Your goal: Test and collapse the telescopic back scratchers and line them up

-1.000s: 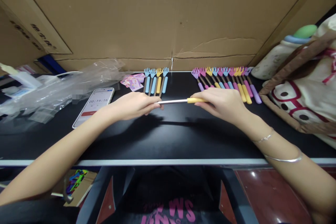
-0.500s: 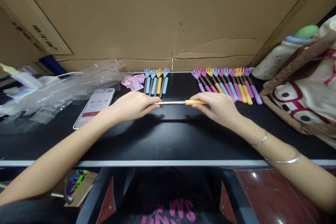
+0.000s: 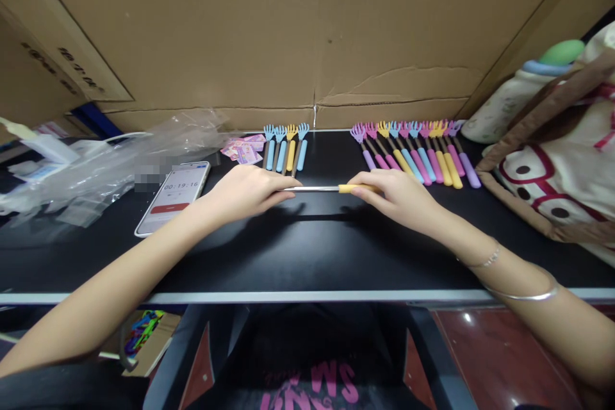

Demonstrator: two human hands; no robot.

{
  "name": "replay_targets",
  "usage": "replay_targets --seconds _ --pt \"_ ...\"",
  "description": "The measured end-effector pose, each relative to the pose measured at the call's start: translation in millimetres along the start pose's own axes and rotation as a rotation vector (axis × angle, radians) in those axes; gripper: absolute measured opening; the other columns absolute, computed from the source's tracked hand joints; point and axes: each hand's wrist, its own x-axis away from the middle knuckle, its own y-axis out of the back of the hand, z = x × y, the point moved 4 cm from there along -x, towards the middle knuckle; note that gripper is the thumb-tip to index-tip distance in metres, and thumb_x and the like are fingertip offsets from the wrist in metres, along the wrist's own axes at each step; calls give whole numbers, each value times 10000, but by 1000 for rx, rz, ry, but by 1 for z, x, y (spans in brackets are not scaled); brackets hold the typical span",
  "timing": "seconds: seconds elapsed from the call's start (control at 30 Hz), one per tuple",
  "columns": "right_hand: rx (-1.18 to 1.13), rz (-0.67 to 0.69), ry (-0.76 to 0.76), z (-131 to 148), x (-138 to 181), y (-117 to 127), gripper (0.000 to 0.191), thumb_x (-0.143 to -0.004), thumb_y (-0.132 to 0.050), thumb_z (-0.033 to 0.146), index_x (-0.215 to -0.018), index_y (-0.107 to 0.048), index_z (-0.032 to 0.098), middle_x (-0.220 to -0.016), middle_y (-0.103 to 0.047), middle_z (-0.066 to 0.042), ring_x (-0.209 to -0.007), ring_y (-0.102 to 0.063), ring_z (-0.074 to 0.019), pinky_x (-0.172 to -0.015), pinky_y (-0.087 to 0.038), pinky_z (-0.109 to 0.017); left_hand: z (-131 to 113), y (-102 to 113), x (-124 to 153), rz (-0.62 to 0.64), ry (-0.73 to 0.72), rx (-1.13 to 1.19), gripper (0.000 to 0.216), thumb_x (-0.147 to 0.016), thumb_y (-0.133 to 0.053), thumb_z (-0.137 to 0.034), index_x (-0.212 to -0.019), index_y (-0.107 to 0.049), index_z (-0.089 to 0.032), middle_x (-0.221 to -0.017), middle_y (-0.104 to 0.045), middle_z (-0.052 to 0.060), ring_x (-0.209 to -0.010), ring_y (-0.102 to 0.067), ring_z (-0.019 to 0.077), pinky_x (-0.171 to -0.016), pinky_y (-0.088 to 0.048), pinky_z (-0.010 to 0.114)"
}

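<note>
So both hands are on the same yellow-handled stick (image 3: pixel 317 189), held roughly level over the bench (image 3: pixel 312 262), about midway between its front and back edges. Left hand (image 3: pixel 250 189) has thumb and fingers pinched on the far end of the metal shaft, right hand (image 3: pixel 401 197) is wrapped on the yellow grip (image 3: pixel 346 189), so the hands sit apart with bare shaft between them. My guess is that a hold at each end keeps it steady. Its shadow (image 3: pixel 319 218) falls on the bench below, so it looks properly lifted. Can't tell if there's a claw on it; the left fingers cover that end. Near the back edge are two rows of claw-headed sticks: four just beyond the left hand (image 3: pixel 301 155), a longer row beyond the right one (image 3: pixel 435 170). Claws point to the back edge, handles to the front, probably so the handles are easy to grab. The phone (image 3: pixel 180 187) lies screen up beside the left forearm, probably so the timer's readable, and the clear plastic (image 3: pixel 158 141) is bunched toward the back-left corner, maybe to keep it off the working spot.
</note>
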Motion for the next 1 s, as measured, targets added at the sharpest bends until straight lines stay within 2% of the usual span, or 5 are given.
replay_targets --seconds 0.17,0.4,0.67,0.83,1.0 --pt "-145 49 -79 -8 0 10 348 -878 -543 530 -971 -644 210 -617 -580 22 -555 -491 -112 -538 -312 -248 3 5 1 1 9 37 350 -980 -382 -431 -1140 -658 -287 -867 -753 -13 -691 -671 162 -591 -346 236" --pt "-485 186 -128 -14 -3 9 363 -842 -586 523 -947 -614 176 -602 -554 29 -533 -466 -94 -509 -325 -239 8 6 0 35 37 216 319 -951 -448 -462 -1150 -652 -318 -665 -690 -53 -579 -605 121 -577 -318 203" --pt "-586 142 -131 -11 -4 3 342 -859 -572 501 -925 -592 166 -566 -537 37 -495 -474 -87 -483 -365 -234 10 10 3 -40 105 131 377 -945 -444 -533 -1180 -681 -359 -786 -752 -8 -603 -619 129 -569 -319 221" --pt "-490 179 -97 -9 -4 5 326 -909 -479 469 -845 -585 167 -536 -457 56 -474 -400 -74 -469 -313 -232 7 9 3 -63 88 110 362 -955 -450 -503 -1201 -671 -355 -863 -767 16 -665 -652 140 -578 -336 225" --pt "-449 196 -78 -6 -3 4 347 -918 -439 474 -802 -571 174 -544 -450 51 -494 -403 -85 -493 -320 -238 6 7 2 -45 77 79 359 -964 -434 -497 -1199 -666 -358 -941 -766 7 -742 -683 156 -587 -345 229"
